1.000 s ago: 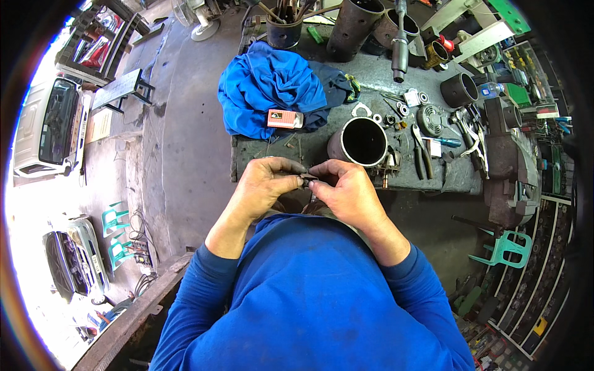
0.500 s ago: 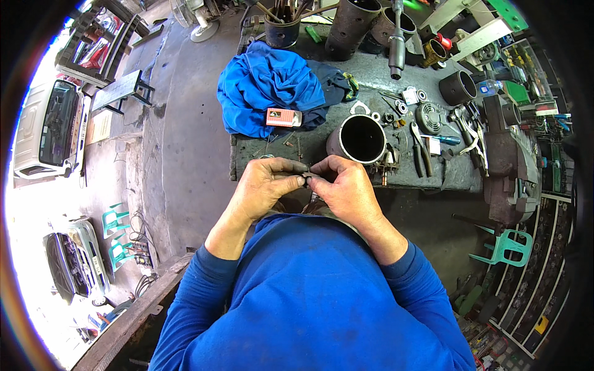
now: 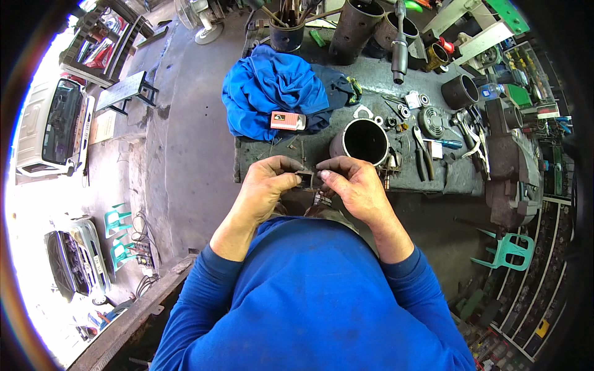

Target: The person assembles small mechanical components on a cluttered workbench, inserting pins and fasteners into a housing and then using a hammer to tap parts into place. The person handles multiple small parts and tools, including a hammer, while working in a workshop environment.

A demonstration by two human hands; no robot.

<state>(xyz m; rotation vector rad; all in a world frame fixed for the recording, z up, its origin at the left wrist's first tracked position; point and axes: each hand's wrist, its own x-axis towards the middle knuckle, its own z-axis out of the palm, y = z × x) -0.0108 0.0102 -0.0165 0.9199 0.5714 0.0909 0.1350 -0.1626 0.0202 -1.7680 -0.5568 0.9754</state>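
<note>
At the near edge of the workbench, my left hand [image 3: 265, 187] pinches a small dark rectangular metal piece [image 3: 305, 179] with a pale edge. My right hand [image 3: 357, 190] is closed just across from it, thumb against fingers, on something small and dark that I cannot make out. A narrow gap separates the two sets of fingertips. Just beyond my right hand stands an open metal cylinder [image 3: 335, 145]. A red and white small box [image 3: 288, 120] rests against a crumpled blue cloth [image 3: 272, 86] beyond my left hand.
Pliers [image 3: 424, 157], a blue-handled screwdriver [image 3: 450, 144], a round finned cover [image 3: 431, 122] and bearings lie on the bench [image 3: 405, 179] to the right. Larger cylinders [image 3: 354, 34] stand at the back. A heavy vise-like metal block [image 3: 510, 176] sits at the right end. A green plastic chair [image 3: 512, 251] is lower right.
My fingertips, close together before, have drawn slightly apart, and the rectangular piece now shows by my left hand. The bench appears shifted slightly right and down in view.
</note>
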